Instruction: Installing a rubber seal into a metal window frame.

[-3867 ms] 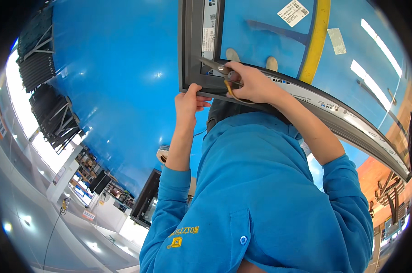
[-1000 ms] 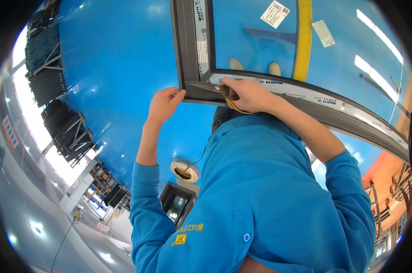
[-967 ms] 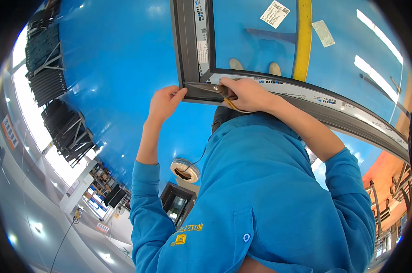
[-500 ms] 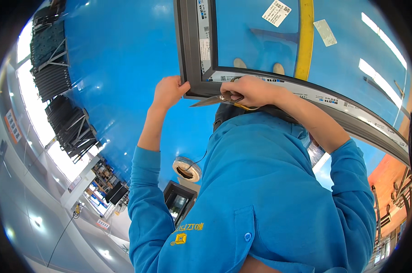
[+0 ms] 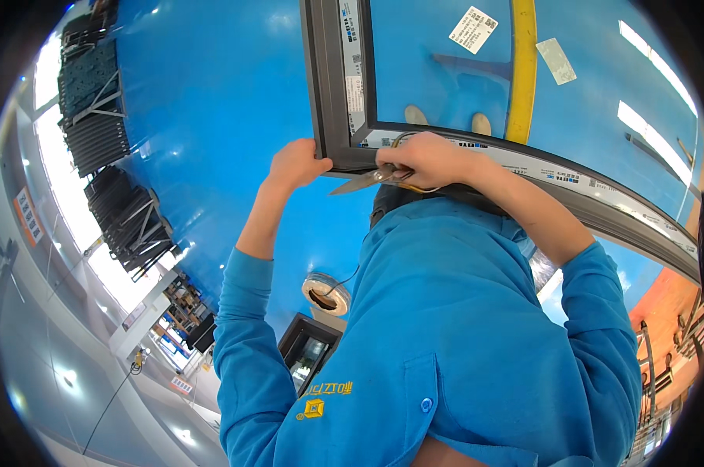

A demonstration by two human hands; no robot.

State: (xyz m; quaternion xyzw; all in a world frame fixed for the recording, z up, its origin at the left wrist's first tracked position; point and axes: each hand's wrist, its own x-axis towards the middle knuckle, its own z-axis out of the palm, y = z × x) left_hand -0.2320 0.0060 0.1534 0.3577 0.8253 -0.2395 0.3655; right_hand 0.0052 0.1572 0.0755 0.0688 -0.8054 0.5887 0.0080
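Note:
A dark grey window frame [image 5: 327, 93] with printed white film strips lies in front of me, its near left corner between my hands. At that corner is my left hand [image 5: 296, 165], closed, its thumb and fingertips against the frame's outer edge; what they pinch is too small to make out. My right hand [image 5: 428, 158] rests by the frame's near side, wrapped around a pair of scissors [image 5: 358, 184]. The blades point left, just below the corner. A yellowish loop of the handles shows under my fingers.
Inside the frame is a glass pane [image 5: 445, 86] with a white label [image 5: 474, 29]; two shoe tips show through it. A yellow bar [image 5: 523, 70] crosses beyond. On the blue floor [image 5: 212, 101] lie a wire coil [image 5: 326, 294] and a small dark frame [image 5: 309, 350]. Racked dark profiles [image 5: 95, 117] stand far left.
My left hand has shifted slightly right and down along the frame corner. The scissors have moved a little with my right hand, and the whole view has shifted slightly.

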